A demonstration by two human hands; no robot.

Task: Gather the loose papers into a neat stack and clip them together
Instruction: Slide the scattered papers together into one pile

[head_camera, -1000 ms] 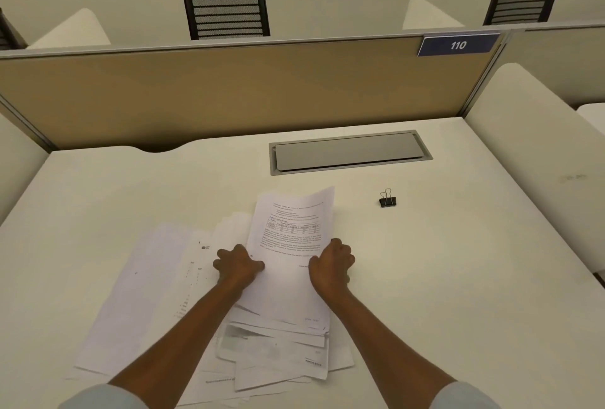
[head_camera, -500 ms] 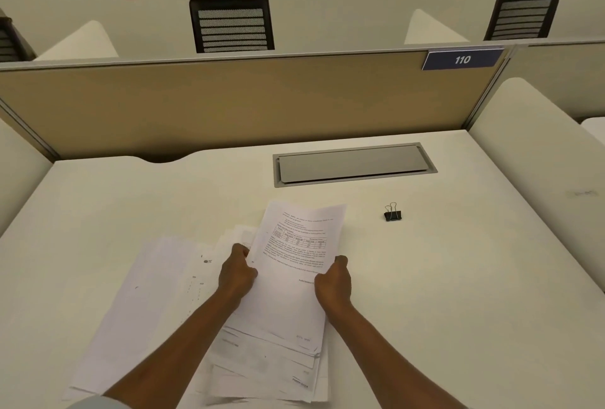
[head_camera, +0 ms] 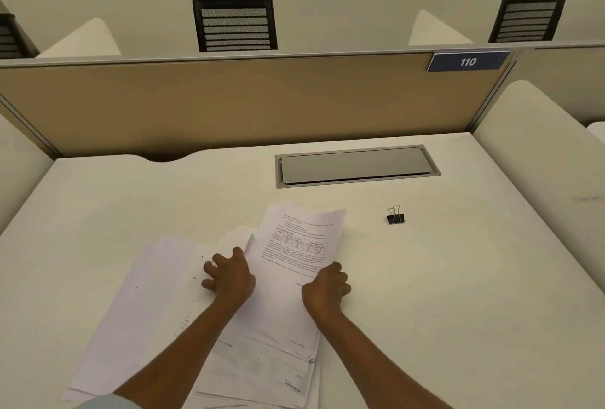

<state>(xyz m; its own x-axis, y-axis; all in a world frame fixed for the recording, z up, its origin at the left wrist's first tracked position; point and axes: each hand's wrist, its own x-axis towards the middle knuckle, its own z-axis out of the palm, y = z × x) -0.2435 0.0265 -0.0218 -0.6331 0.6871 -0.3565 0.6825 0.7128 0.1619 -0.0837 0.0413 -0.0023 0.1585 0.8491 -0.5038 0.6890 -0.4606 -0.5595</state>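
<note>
Loose white papers (head_camera: 157,304) lie fanned over the near left of the white desk (head_camera: 458,294). A printed sheet with a table (head_camera: 294,251) tops the rough pile at the centre. My left hand (head_camera: 229,276) rests flat on the sheets to the left of that pile, fingers spread. My right hand (head_camera: 325,286) grips the right edge of the pile, fingers curled around it. A small black binder clip (head_camera: 395,217) stands alone on the desk, to the right of the papers and beyond my right hand.
A grey cable hatch (head_camera: 357,166) is set into the desk behind the papers. A tan partition (head_camera: 229,101) with a blue "110" sign (head_camera: 468,62) closes the far edge. White side panels flank the desk. Black chairs (head_camera: 235,24) stand beyond.
My left hand has let go of the pile's left edge and moved left onto the spread sheets with fingers opened. The right hand keeps its grip on the right edge.
</note>
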